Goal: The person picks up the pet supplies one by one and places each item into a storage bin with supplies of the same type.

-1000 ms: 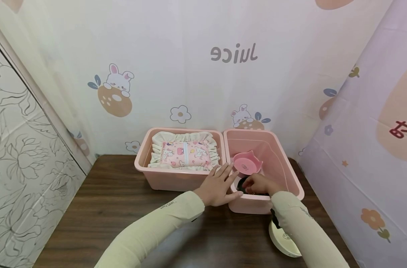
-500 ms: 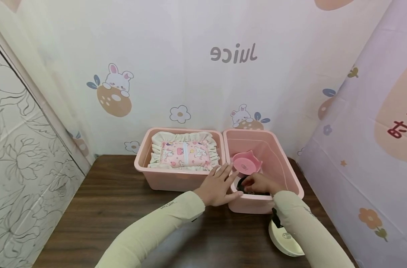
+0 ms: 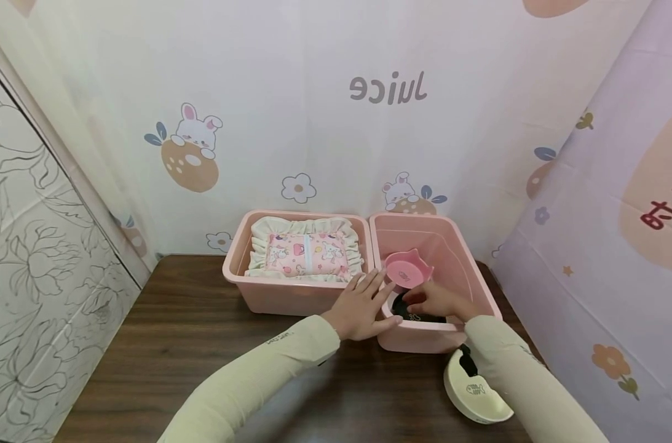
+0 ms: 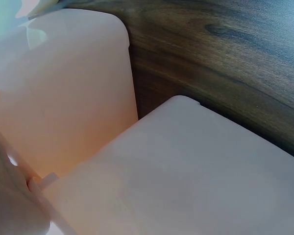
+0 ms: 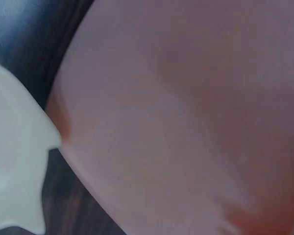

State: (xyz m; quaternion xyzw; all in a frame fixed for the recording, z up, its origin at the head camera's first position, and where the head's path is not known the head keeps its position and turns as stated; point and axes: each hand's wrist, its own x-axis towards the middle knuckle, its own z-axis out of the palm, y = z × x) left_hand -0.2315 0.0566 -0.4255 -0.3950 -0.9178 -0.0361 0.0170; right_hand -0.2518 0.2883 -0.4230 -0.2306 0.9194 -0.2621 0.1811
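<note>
My left hand (image 3: pixel 360 311) rests with spread fingers on the adjoining rims of two pink plastic bins. Inside the right bin (image 3: pixel 482 283), my right hand (image 3: pixel 438 301) hovers at a black bowl (image 3: pixel 400 306) with a pale fish print, its thumb and fingertips loosely parted above it. The hand covers part of that bowl, and a white edge shows beside it. Behind it lies a pink cat-eared bowl (image 3: pixel 406 271). On the table, by my right forearm, stands a cream cat-eared bowl (image 3: pixel 474 394) with a fish print, also at the left of the right wrist view (image 5: pixel 12 161).
The left bin (image 3: pixel 291 298) holds a pink printed cushion (image 3: pixel 291 252) with cream ruffles. Both bins stand side by side at the back of the dark wooden table (image 3: pixel 175 344), against a printed curtain (image 3: pixel 313 123). Another curtain hangs at the right.
My right hand has loosened from the black bowl and shifted slightly right and up, its forearm swinging right. More of the black and cream bowls shows. The left hand stays put.
</note>
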